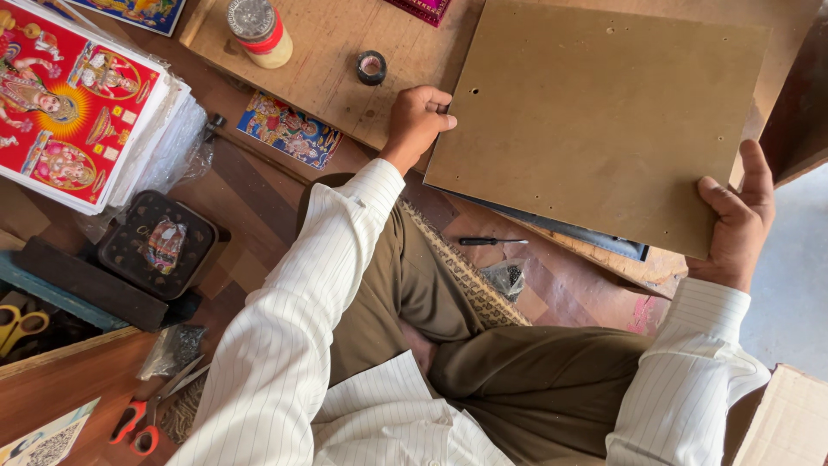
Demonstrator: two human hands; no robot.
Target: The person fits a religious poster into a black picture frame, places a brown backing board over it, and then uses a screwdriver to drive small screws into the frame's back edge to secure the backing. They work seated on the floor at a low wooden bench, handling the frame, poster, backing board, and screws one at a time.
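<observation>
1. Two hands grip one brown backing board – left hand fingers closed on its left edge, right hand on lower right corner.
2. Board sits upper centre of the frame, over the wooden surface – I judge it is being aligned; next it needs even lowering.

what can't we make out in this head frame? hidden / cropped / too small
Head view only:
- Underside of the brown board: faces away; a dark sheet beneath shows only as an edge strip.
- Left hand: fingertips curl behind the board's edge.
- Right hand: fingers hidden under the board, only thumb and back visible.
- Black bag contents: too small.
- Yellow scissors: cut off by the left edge.
- Jar: top cropped by the frame.
</observation>
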